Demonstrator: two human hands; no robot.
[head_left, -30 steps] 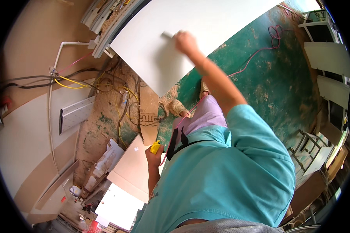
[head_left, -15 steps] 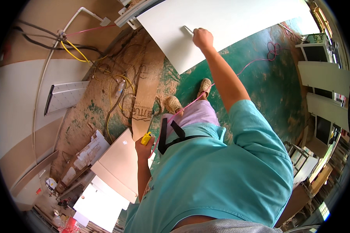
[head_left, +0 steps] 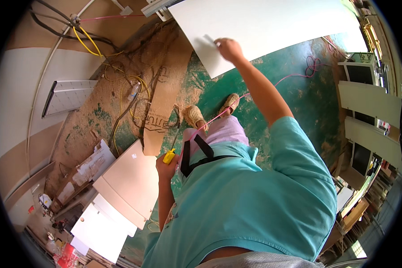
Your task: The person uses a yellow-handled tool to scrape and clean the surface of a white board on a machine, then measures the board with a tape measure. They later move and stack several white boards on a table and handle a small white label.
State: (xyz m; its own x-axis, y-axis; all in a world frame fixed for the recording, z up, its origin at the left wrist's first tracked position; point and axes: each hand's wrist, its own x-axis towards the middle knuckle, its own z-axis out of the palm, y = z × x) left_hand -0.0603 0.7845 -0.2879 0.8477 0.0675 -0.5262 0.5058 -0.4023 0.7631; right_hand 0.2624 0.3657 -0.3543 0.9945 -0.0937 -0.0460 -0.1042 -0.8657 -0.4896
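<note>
A large white board [head_left: 272, 31] spans the top of the view. My right hand [head_left: 231, 50] is stretched out over its near left part, fingers closed around a small, thin, pale tool [head_left: 213, 41]. Motion blurs that tool, so its kind is unclear, and its tip lies at or just above the board. Low on my left side, my left hand [head_left: 165, 169] is wrapped round a yellow air blow gun [head_left: 169, 156]. Its thin metal nozzle points away toward the floor. A pink hose [head_left: 219, 115] runs from near that hand across my legs to the right.
Left of my feet lie a brown cardboard strip [head_left: 155, 134], yellow and black cables [head_left: 116, 129] and a plastic bottle [head_left: 134, 91] on the dusty green floor. Beige and white panels [head_left: 129, 183] stand at lower left. White cabinets [head_left: 373, 111] line the right side.
My right hand has shifted slightly left and nearer with the small tool over the board. My left hand keeps hold of the air blow gun. The whole view has shifted a little.
</note>
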